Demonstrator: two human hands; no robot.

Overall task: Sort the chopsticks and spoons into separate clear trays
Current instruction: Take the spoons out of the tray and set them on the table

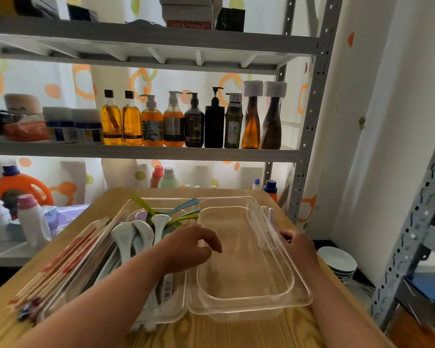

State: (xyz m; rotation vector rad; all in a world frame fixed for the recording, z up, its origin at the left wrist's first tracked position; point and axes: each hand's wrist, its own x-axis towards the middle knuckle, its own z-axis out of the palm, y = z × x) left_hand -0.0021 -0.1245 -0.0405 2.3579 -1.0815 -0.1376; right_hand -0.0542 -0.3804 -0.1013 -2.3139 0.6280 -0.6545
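Two clear plastic trays sit side by side on the wooden table [226,332]. The left tray [178,315] holds white ceramic spoons [126,239] and green, blue and purple plastic spoons [183,209]. A bundle of wooden chopsticks [60,262] with red bands lies along the left tray's left rim. The right tray [299,292] holds nothing. My left hand [188,249] hovers over the border between the trays, fingers curled, nothing visibly in it. My right hand [296,244] grips the right tray's right rim.
A metal shelf [146,153] with a row of bottles stands behind the table. Detergent bottles [23,189] crowd a low ledge on the left. Stacked bowls [336,262] sit right of the table, beside a second metal rack [412,247].
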